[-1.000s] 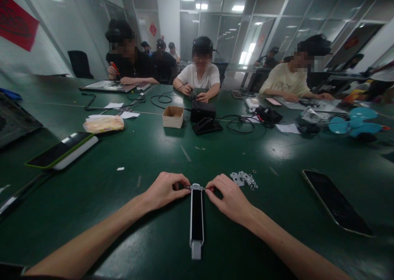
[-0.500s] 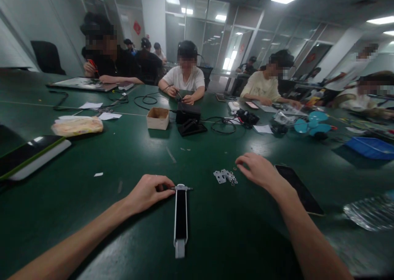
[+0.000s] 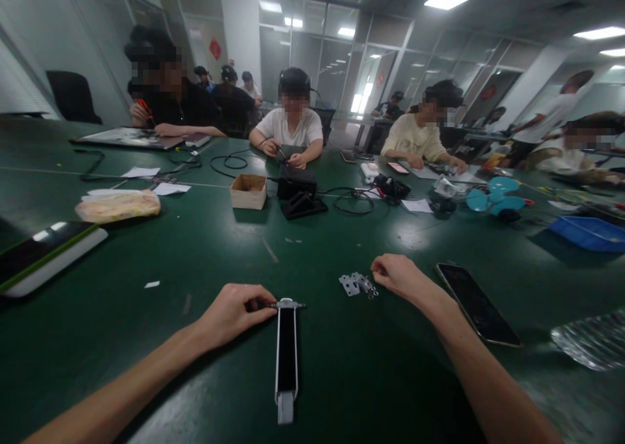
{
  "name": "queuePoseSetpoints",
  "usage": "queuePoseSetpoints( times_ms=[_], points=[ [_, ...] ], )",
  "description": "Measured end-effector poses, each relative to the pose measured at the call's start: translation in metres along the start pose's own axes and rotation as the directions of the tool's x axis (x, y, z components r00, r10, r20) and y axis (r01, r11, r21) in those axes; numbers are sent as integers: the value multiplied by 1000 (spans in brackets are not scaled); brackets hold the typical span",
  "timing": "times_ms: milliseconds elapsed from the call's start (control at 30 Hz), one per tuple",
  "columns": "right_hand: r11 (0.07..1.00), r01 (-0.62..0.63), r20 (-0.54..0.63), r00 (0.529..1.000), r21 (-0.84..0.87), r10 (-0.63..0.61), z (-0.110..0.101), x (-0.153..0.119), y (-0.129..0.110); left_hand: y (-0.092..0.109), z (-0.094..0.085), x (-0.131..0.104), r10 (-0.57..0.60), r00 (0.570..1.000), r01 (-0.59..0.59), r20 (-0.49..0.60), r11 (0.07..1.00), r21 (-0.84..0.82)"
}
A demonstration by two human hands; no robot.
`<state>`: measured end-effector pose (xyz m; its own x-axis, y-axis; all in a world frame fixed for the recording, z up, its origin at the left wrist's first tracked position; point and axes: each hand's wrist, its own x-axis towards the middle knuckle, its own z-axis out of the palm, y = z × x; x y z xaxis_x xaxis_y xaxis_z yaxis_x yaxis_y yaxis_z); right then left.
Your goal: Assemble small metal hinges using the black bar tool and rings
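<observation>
On the green table lies a long, narrow device [image 3: 286,353] with a white frame, a black strip and a pale grey end towards me. A thin metal rod [image 3: 299,305] crosses its far end. My left hand [image 3: 241,310] pinches the left end of that rod between thumb and fingers. Right of the device sits a small pile of flat metal plates with holes [image 3: 350,284], beside several tiny ring-like metal pieces [image 3: 372,292]. My right hand [image 3: 398,271] is at the pile's right edge, fingers drawn together on the table; whatever is between its fingertips is hidden.
A dark phone [image 3: 478,304] lies beside my right forearm, with a clear plastic bottle [image 3: 590,340] farther right. Ahead stand a small open box [image 3: 249,192] and a black device [image 3: 297,182] with cables. A green-edged tablet-like object [image 3: 43,255] is at left. Several people sit across the table.
My right hand's fingers have closed at the edge of the metal pieces, over the spot where a small ring lay. My left hand keeps its pinch on the rod. The view has shifted slightly.
</observation>
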<state>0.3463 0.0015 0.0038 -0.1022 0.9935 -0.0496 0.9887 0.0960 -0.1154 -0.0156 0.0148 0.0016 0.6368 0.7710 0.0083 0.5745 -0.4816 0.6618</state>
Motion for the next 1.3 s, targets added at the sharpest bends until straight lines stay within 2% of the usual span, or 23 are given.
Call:
queuePoseSetpoints(
  times_ms=[267,467,633,1067,1300],
  points=[
    [996,-69,-12,998,-54,69,-1,2,-12,-4,1,-1,56,998,-56,-11,998,5],
    [1000,10,-5,1000,-19,-11,-16,-10,-13,0,-1,-1,75,997,-74,-3,997,35],
    [996,66,94,993,58,-71,-18,-10,-17,3,-2,-2,65,998,-65,1,997,45],
    [991,-93,176,981,96,75,-8,-4,-20,3,-2,-4,69,998,-69,-5,997,42],
    [990,-87,188,980,107,66,-21,-10,-23,0,0,-3,62,998,-62,-8,997,46]
  ],
)
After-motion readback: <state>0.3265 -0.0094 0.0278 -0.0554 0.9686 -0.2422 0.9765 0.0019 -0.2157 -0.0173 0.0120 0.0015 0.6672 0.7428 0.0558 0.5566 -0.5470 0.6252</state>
